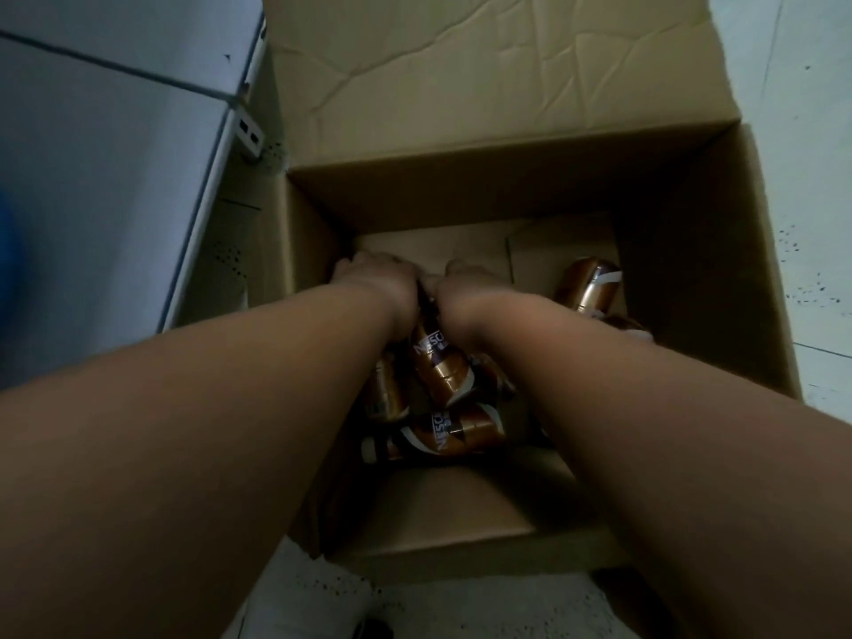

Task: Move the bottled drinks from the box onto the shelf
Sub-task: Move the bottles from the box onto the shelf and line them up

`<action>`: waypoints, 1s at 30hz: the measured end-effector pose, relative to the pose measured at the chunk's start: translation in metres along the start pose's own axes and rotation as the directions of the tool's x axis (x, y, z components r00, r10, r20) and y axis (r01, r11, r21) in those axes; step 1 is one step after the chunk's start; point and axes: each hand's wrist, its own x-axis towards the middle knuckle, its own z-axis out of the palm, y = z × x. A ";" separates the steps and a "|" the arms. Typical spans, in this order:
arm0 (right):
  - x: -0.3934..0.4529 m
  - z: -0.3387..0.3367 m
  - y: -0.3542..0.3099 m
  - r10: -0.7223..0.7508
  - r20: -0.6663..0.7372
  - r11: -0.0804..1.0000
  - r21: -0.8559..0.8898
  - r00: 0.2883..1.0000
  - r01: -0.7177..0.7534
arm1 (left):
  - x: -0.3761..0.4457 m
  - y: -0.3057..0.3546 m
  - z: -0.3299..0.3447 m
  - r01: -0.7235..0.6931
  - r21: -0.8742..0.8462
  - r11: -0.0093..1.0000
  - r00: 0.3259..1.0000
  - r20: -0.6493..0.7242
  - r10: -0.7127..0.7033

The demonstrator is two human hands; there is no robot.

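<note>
1. A pale speckled floor [820,223] lies under the open brown cardboard box [691,288]; a white metal shelf [115,145] stands just left of it.
2. Nearest me, brown-and-gold labelled coffee bottles [454,428] lie on their sides in a heap on the box bottom.
3. My left hand [375,274] and right hand [465,281] reach deep inside, side by side, knuckles up over one bottle [431,357]; whether my fingers grip it I cannot tell.
4. Farther right, another bottle [588,283] leans by the wall.
5. Beyond, the creased flap [484,71] stands open.
</note>
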 end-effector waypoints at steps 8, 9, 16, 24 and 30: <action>-0.046 -0.024 0.019 0.019 -0.210 1.000 -0.011 0.978 -0.022 | -0.017 -0.002 -0.014 -0.074 0.181 0.981 0.997 -0.008 0.077; -0.061 -0.031 0.021 0.033 -0.203 0.996 -0.071 0.979 -0.048 | -0.030 0.000 -0.023 -0.077 0.139 0.987 0.997 0.039 0.072; -0.197 -0.112 -0.010 0.106 -0.327 0.965 -0.194 0.939 -0.177 | -0.161 0.015 -0.084 -0.101 0.139 0.985 0.987 -0.111 0.116; -0.357 -0.245 -0.173 -0.260 -0.663 0.909 -0.412 0.702 -0.052 | -0.392 -0.105 -0.185 -0.083 -0.001 0.997 0.629 -0.776 0.051; -0.410 -0.284 -0.333 -0.529 -0.690 0.794 -0.608 0.494 0.000 | -0.546 -0.257 -0.182 0.084 -0.042 0.996 0.461 -0.884 -0.076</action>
